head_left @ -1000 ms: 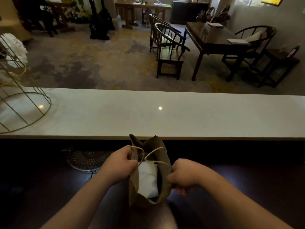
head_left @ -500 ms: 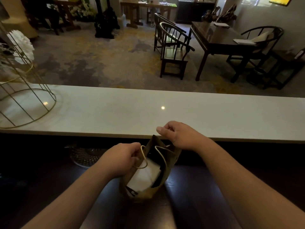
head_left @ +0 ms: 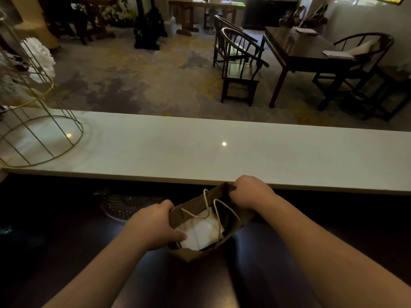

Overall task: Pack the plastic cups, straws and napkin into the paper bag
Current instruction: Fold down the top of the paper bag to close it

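A brown paper bag (head_left: 191, 210) with cream cord handles stands on the dark lower counter, its mouth open toward me. A white napkin (head_left: 201, 235) lies inside, over dark contents that I cannot make out. My left hand (head_left: 151, 225) grips the bag's near left rim, thumb at the napkin. My right hand (head_left: 250, 192) pinches the bag's far right corner. No cups or straws show outside the bag.
A long white countertop (head_left: 200, 150) runs across just beyond the bag. A gold wire cage stand (head_left: 37, 134) sits at its left end. A round patterned glass dish (head_left: 124, 207) lies on the dark counter, left of the bag. Chairs and tables stand on the carpet beyond.
My right hand moved from the bag's right side up to its far corner. The bag's mouth has been pulled wider open and turned, and the left hand shifted along the rim.
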